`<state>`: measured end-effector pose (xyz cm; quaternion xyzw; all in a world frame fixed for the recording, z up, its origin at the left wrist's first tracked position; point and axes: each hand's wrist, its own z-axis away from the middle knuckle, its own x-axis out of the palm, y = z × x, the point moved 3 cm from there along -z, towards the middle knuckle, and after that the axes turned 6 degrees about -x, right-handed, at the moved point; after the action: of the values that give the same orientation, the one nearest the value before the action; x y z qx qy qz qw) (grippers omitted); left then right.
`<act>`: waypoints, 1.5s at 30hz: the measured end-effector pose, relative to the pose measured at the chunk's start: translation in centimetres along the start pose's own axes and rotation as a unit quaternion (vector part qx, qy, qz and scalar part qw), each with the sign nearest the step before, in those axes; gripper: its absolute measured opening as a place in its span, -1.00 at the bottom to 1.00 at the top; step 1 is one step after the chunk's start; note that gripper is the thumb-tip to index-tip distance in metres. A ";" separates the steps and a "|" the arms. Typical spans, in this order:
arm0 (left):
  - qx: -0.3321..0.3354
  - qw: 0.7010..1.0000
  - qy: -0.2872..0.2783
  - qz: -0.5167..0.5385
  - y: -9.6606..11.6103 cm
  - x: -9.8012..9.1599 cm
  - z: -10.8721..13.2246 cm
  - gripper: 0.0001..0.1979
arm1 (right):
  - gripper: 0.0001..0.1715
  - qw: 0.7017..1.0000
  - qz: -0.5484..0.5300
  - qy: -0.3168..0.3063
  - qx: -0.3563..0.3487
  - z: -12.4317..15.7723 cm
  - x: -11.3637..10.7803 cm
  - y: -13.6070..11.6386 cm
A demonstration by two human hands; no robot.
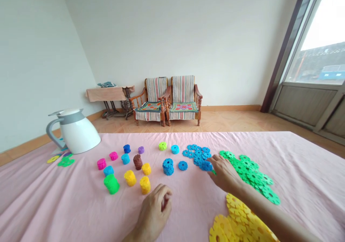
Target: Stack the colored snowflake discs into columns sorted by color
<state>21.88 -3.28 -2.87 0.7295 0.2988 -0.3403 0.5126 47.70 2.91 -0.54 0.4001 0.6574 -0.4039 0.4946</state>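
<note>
My left hand (pixel 156 211) rests on the pink cloth with its fingers curled; whether something is inside them is hidden. My right hand (pixel 222 172) reaches over the right edge of the loose blue discs (pixel 198 155), its fingers apart and pointing left. Beside that pile lie a single blue disc (pixel 182 165) and a blue stack (pixel 168 167). To the right of my hand spreads a pile of green discs (pixel 250 172), with yellow discs (pixel 239 222) below my forearm. Short stacks stand on the left, among them a green one (pixel 111 183) and a brown one (pixel 137 161).
A white and grey jug (pixel 78 130) stands at the table's left end, beside several loose green discs (pixel 66 161). The pink tablecloth (pixel 81 206) has folds on the left. Beyond the table are two wooden chairs (pixel 184 107) and a small covered table (pixel 106 94).
</note>
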 end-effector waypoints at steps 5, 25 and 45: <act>-0.001 1.000 0.000 0.001 -0.1 0.0 0.0 -0.80 | -0.69 1.000 0.006 0.003 0.025 -1.1 0.5 0.2; -0.016 0.999 -0.047 0.010 0.0 -0.3 -0.1 -0.73 | -0.71 0.991 -0.101 0.080 -0.036 -4.6 2.7 -5.8; -0.006 0.998 -0.048 0.030 -0.2 -0.2 0.1 -0.72 | -0.84 0.990 -0.052 0.121 -0.045 0.9 2.4 -4.6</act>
<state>21.60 -3.29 -2.85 0.7178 0.2543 -0.3576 0.5406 43.31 0.76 -2.37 0.3887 0.7495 -0.3481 0.4074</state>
